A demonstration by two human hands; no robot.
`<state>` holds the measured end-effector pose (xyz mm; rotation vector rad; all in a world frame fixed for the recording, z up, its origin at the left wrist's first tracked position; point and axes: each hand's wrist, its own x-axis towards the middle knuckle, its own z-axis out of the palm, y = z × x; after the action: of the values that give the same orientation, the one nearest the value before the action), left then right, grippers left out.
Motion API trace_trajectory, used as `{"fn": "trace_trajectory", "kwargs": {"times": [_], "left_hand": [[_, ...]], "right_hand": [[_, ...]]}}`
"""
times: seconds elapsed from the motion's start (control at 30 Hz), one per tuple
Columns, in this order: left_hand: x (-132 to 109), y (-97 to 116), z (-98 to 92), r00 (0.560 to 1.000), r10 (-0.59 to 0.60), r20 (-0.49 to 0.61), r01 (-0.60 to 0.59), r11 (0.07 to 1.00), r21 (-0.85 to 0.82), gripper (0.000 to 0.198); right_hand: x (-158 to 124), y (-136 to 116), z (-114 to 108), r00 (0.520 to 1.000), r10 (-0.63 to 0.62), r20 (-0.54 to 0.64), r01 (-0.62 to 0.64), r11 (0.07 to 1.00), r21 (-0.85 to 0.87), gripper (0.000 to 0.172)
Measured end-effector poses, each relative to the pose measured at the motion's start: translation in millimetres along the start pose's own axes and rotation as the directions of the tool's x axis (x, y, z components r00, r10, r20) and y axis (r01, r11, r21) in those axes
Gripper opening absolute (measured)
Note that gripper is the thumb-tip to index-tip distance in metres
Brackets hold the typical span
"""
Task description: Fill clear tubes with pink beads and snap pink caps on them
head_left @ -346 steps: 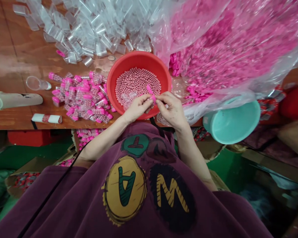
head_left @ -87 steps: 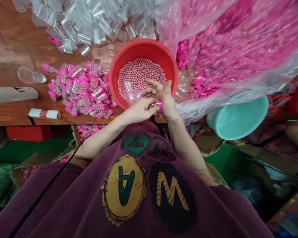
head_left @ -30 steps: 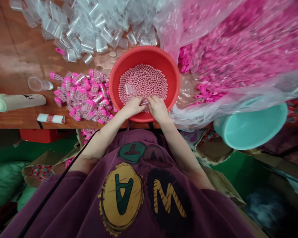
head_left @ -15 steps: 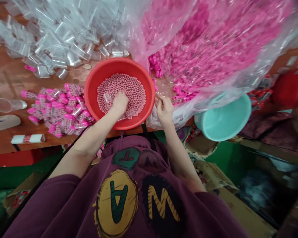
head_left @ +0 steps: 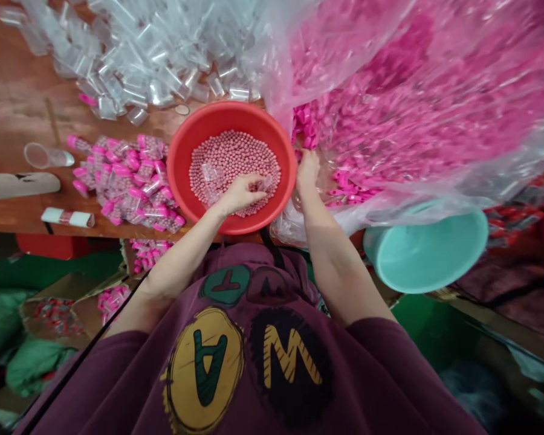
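Observation:
A red basin [head_left: 180, 202] stands in front of me, holding a bed of small pink beads [head_left: 236, 148]. Over the beads, my left hand [head_left: 242, 194] is closed, thumb and fingers pinching a small clear container [head_left: 266, 183] with pink beads in it. More clear containers [head_left: 211, 173] lie on the beads to the left of this hand. Just outside the basin's right rim, my right hand [head_left: 307, 172] reaches to the near edge of a pile of bright pink caps [head_left: 304, 124]. Its fingers are bunched, and their tips are partly hidden among the caps.
Filled containers with pink caps [head_left: 127, 178] are heaped left of the basin. Clear empty containers [head_left: 163, 78] spread behind it. A large plastic bag of pink pieces [head_left: 435, 109] covers the right side. A turquoise basin [head_left: 430, 254] hangs over the table edge. A clear cup [head_left: 45, 156] lies far left.
My left hand has come up out of the beads and moved right, now showing a clear container. My right hand has moved forward from the basin's rim to the pink caps. The view has shifted.

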<state>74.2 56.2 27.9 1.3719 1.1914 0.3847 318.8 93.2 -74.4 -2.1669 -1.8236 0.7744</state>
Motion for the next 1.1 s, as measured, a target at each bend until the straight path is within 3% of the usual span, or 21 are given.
{"fn": "trace_trajectory", "kwargs": {"times": [0.1, 0.2, 0.3, 0.43, 0.5, 0.63, 0.77, 0.83, 0.9, 0.97, 1.1], "left_hand": [[-19.2, 14.0, -10.6, 0.999, -0.033, 0.017, 0.037, 0.95, -0.31, 0.036], [-33.5, 24.2, -16.7, 0.997, -0.068, 0.043, 0.08, 0.864, -0.498, 0.043], [-38.8, 24.5, -22.6, 0.991, -0.121, 0.061, 0.134, 0.804, -0.58, 0.037], [-26.8, 11.0, -25.5, 0.954, -0.294, 0.05, 0.269, 0.776, -0.57, 0.008], [-15.1, 2.5, -22.3, 0.921, -0.389, 0.008, 0.328, 0.764, -0.555, 0.012], [1.5, -13.0, -10.2, 0.86, -0.497, -0.116, 0.395, 0.793, -0.464, 0.007], [-5.6, -27.1, -7.2, 0.806, -0.57, -0.163, 0.528, 0.815, -0.24, 0.018], [-12.1, -32.9, -11.7, 0.849, -0.46, -0.259, 0.464, 0.885, -0.049, 0.012], [-13.6, -37.8, -17.0, 0.919, -0.212, -0.332, 0.298, 0.926, 0.232, 0.014], [-7.4, -42.6, -20.5, 0.962, 0.0, -0.273, 0.13, 0.88, 0.458, 0.029], [16.9, -54.6, -19.1, 0.993, 0.022, -0.115, 0.045, 0.838, 0.545, 0.021]], "right_hand": [[4.0, 0.4, 6.2, 0.972, 0.228, -0.051, -0.218, 0.963, 0.157, 0.039], [-1.8, 9.0, 1.0, 0.95, 0.268, -0.159, -0.19, 0.903, 0.386, 0.036], [-17.8, 18.4, -12.7, 0.924, 0.303, -0.236, -0.15, 0.851, 0.504, 0.04], [-55.9, 11.2, -28.7, 0.939, 0.327, -0.108, -0.202, 0.778, 0.595, 0.049], [-77.0, -1.2, -31.3, 0.964, 0.253, -0.087, -0.153, 0.789, 0.595, 0.05], [-108.4, -25.3, -29.1, 0.98, 0.104, -0.167, -0.006, 0.863, 0.505, 0.054], [-129.3, -36.1, -28.9, 0.969, 0.199, -0.145, -0.09, 0.834, 0.545, 0.056], [-140.1, -43.4, -29.9, 0.957, 0.229, -0.177, -0.097, 0.83, 0.549, 0.056], [-150.2, -55.5, -29.7, 0.951, 0.19, -0.244, -0.046, 0.868, 0.494, 0.054], [-157.8, -70.8, -27.1, 0.961, 0.081, -0.263, 0.033, 0.916, 0.401, 0.051], [-161.4, -94.3, -17.2, 0.989, -0.133, -0.065, 0.141, 0.981, 0.134, 0.048]]}}
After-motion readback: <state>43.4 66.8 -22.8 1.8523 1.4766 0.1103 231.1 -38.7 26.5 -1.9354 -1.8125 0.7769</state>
